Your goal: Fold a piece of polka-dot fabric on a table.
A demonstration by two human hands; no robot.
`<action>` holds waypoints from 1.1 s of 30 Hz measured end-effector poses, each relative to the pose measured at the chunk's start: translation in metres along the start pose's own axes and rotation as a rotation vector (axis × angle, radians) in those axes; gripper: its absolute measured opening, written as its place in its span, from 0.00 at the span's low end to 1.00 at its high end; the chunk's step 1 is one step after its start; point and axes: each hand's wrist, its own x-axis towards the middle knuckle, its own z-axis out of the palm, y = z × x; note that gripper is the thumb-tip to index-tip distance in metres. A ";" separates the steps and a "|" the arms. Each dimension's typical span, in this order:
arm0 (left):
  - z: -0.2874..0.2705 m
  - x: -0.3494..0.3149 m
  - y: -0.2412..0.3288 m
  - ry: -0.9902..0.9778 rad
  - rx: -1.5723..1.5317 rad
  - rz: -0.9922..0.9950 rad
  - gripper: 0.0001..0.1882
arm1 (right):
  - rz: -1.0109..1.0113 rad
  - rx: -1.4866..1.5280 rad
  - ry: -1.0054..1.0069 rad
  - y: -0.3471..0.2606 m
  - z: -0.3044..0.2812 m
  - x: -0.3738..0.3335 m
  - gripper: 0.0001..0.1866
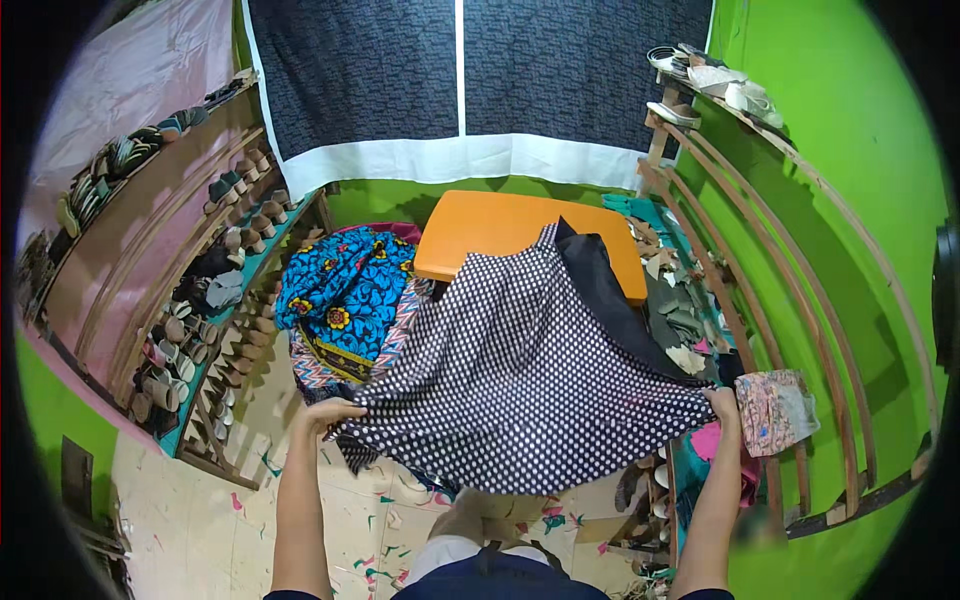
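A black garment with white polka dots (540, 380), perhaps a skirt, is spread out in front of me. My left hand (334, 412) pinches its near left corner, and my right hand (722, 402) grips the near right corner. Its narrow far end rests on an orange table top (495, 225). Along the right side a plain black part (600, 280) of the cloth shows. Left of the garment lies a heap of blue floral cloth (340, 290) with yellow and red flowers, above a zigzag-patterned cloth.
A wooden rack with rows of shoes (165, 375) stands at left. On the right, another slatted rack (790, 270) holds scraps (680, 305) and a patterned bundle (772, 412). Dark curtains (560, 70) hang at the back. Coloured scraps litter the tiled floor (330, 540).
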 end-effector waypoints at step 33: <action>-0.086 0.007 -0.063 0.527 -0.862 0.655 0.10 | -0.432 -0.243 -0.062 -0.073 0.026 -0.005 0.14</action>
